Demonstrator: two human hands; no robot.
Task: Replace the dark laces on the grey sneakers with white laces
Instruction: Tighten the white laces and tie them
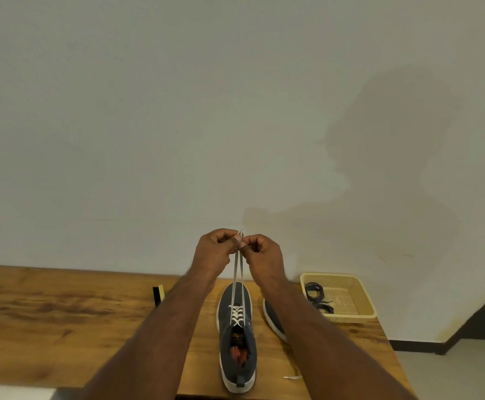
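A grey sneaker [236, 336] with a white sole stands on the wooden table [62, 313], toe pointing away from me. A white lace [238, 272] is crossed through its front eyelets, and both ends rise taut from the shoe. My left hand [214, 251] and my right hand [261, 255] are raised above the toe, side by side, each pinching one lace end. The second grey sneaker [274, 319] lies to the right, mostly hidden behind my right forearm. Dark laces [317, 297] lie coiled in a basket.
A yellow plastic basket [351, 295] sits at the back right of the table. A loose white lace end [291, 377] lies near the front edge. A small black and yellow object [158, 295] stands left of my left arm. A plain wall is behind.
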